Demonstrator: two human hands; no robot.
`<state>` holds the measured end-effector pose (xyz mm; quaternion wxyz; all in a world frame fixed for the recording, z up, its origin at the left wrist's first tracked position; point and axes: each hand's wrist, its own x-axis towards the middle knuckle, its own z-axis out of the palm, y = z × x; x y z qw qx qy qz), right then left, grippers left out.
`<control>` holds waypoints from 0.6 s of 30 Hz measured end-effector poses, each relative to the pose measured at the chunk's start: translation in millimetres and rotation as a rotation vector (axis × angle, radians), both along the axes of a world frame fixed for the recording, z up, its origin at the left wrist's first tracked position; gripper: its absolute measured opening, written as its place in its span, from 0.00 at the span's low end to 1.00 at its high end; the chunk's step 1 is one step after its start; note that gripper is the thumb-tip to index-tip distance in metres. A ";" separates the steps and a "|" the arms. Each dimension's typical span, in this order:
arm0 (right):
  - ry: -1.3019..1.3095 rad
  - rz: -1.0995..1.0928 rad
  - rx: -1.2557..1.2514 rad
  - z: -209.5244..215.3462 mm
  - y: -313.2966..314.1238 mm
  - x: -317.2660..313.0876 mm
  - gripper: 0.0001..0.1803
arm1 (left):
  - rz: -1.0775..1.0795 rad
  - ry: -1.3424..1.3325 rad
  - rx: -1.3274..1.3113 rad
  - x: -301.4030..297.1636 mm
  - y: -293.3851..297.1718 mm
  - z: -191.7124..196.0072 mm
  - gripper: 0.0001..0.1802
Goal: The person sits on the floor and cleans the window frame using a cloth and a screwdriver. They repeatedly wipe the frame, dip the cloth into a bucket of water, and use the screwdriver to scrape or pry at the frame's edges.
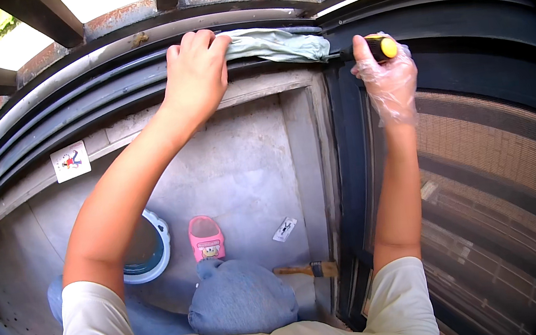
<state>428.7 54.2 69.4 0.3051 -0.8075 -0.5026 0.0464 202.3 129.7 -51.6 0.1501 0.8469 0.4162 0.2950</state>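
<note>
A grey concrete floor lies below a dark window track. The left hand presses a pale cloth lying along the track. The gloved right hand grips a screwdriver pointing left; its tip is hidden under the cloth.

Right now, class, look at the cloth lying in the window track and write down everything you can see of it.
The cloth is pale grey-green, soft and crumpled, with folds along its length. It lies stretched sideways in the dark window track, at the top of the picture. The bare left hand presses down on its left end, fingers curled over it. Its right end bunches up against the tip of a tool with a black and yellow handle, held by the right hand in a clear plastic glove.
</note>
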 end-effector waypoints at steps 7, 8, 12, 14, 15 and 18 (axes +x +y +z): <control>0.177 -0.032 0.147 7.2 2.0 -10.4 0.18 | -0.134 -0.207 -0.117 -12.2 20.3 1.4 0.10; 0.138 -0.041 0.134 10.1 2.3 -10.5 0.20 | -0.139 -0.259 -0.099 -12.4 23.4 6.7 0.10; 0.035 -0.005 0.116 1.7 -0.4 -9.0 0.19 | -0.156 -0.178 -0.194 -12.5 13.0 29.6 0.09; -0.009 0.006 0.144 3.8 -2.0 -7.3 0.18 | -0.165 0.009 -0.281 -17.6 8.3 28.6 0.09; 0.093 -0.001 0.176 8.0 -6.1 -9.4 0.17 | -0.170 0.103 -0.325 -18.4 7.4 28.1 0.08; 0.267 -0.032 0.179 18.4 -16.3 -23.6 0.15 | -0.132 0.038 -0.295 -17.9 6.9 27.5 0.09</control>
